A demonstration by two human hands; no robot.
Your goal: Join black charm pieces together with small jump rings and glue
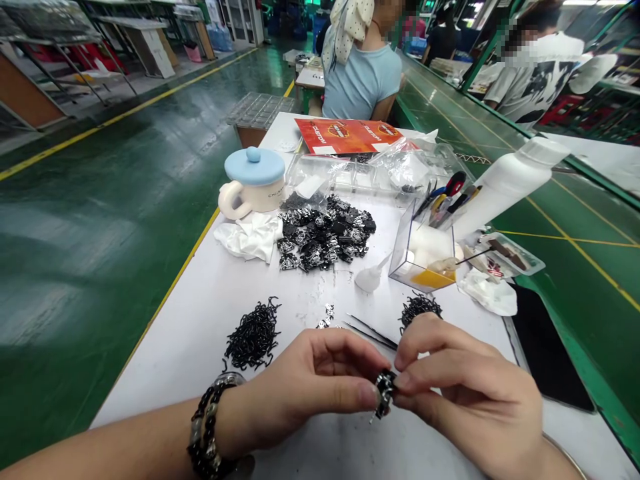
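Note:
Between the fingertips of my left hand [320, 380] sits a small black-and-silver part [384, 393], pinched from its left side. My right hand [465, 393] closes thumb and fingers on the same part from the right, hiding some of it. Just behind my hands lie black tweezers [373, 331] and a few small silver pieces [327, 313]. A heap of thin bent black pieces [253, 337] is beyond my left wrist, and a similar heap [419, 308] shows behind my right hand. Farther back is a pile of black-and-silver parts [325, 233].
A lidded mug [255, 180] and crumpled white tissue [250, 237] stand at the left edge. On the right are a clear tool box [425, 250], a white bottle [510, 187] and a black phone [547, 347]. A person in light blue [363, 80] sits ahead.

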